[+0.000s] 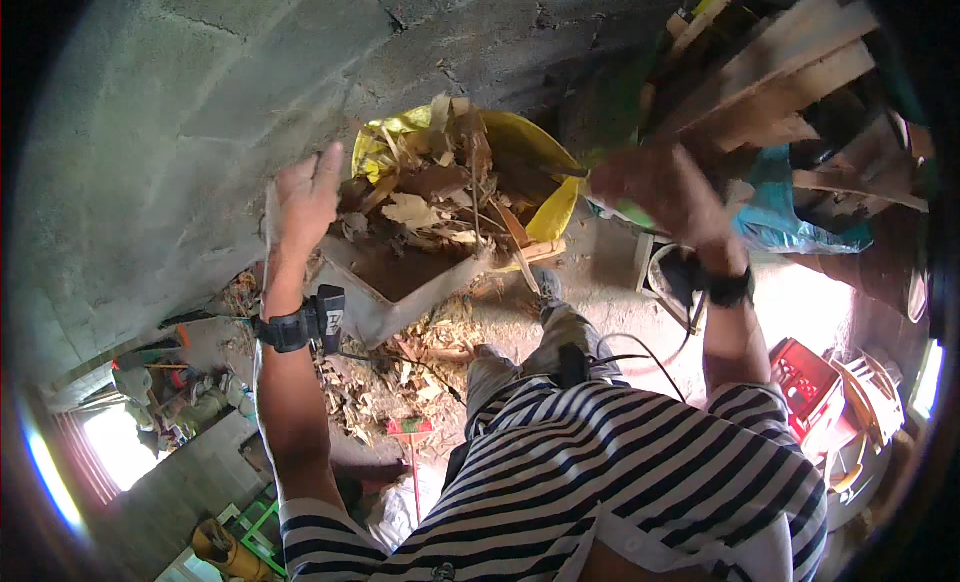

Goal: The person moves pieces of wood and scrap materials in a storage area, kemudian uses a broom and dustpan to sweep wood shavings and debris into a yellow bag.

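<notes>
Wood scraps (412, 212) heaped in the yellow sack (555, 217), between the two hands, could be spilled if it were knocked by the left hand (308, 197), fingers outstretched, or the right hand (665, 200), whose grip is too blurred to be told.

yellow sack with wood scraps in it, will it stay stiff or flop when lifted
The yellow sack would probably flop, since its rim looks creased and folded. It may also spill, as some wood scraps poke past the opening.
</notes>
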The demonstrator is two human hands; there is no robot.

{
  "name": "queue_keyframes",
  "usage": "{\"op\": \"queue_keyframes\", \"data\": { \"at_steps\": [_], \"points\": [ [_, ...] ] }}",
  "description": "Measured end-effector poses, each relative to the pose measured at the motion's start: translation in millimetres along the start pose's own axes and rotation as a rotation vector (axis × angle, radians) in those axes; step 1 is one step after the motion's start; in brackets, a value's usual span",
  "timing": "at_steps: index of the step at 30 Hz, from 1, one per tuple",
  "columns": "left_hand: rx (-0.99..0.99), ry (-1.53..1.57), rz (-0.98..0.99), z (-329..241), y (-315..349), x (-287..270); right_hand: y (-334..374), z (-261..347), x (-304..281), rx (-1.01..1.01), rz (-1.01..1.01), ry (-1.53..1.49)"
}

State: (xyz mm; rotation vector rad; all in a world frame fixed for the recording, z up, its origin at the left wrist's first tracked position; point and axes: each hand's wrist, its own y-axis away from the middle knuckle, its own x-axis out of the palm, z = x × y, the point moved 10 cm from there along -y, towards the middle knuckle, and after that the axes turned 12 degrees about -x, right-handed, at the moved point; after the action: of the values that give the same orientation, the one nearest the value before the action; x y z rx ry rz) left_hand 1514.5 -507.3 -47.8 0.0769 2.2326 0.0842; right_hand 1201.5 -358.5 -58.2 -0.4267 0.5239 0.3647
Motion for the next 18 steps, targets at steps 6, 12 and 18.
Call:
{"op": "queue_keyframes", "data": {
  "at_steps": [6, 12, 18],
  "points": [
    [-0.013, 0.084, 0.054, -46.6, 4.2, 5.8, 85.7, -13.7, 224.9, 0.109, 0.531, -0.193],
    [-0.009, 0.099, 0.089, -83.2, -0.8, 18.3, 14.7, -76.1, 260.7, 0.030, 0.046, 0.355],
    [-0.040, 0.125, 0.105, -89.9, -2.2, 27.0, -0.5, -129.4, 278.6, 0.253, 0.170, 0.464]
  ]
}}
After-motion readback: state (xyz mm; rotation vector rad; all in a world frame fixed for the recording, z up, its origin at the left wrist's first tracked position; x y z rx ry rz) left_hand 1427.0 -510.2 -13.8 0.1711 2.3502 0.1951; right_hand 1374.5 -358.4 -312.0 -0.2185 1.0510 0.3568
